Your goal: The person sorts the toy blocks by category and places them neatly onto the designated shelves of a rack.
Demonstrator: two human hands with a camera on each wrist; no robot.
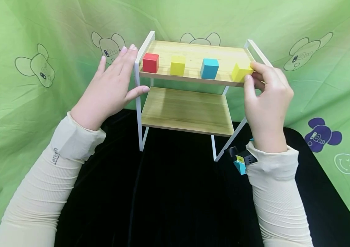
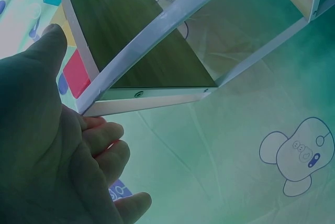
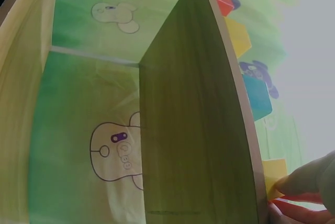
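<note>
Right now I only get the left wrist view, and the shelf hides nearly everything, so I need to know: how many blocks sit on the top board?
Observer: Four in a row on the top shelf: a red block, a yellow block, a blue block and a second yellow block at the right end.
Operator: Is the other hand on any of them?
Observer: Yes, the right hand pinches the second yellow block at the shelf's front right corner.
Operator: And the lower board?
Observer: The lower shelf shows bare wood.
Operator: What does my left hand touch?
Observer: The left hand lies flat against the rack's white left frame, fingers straight.
</note>
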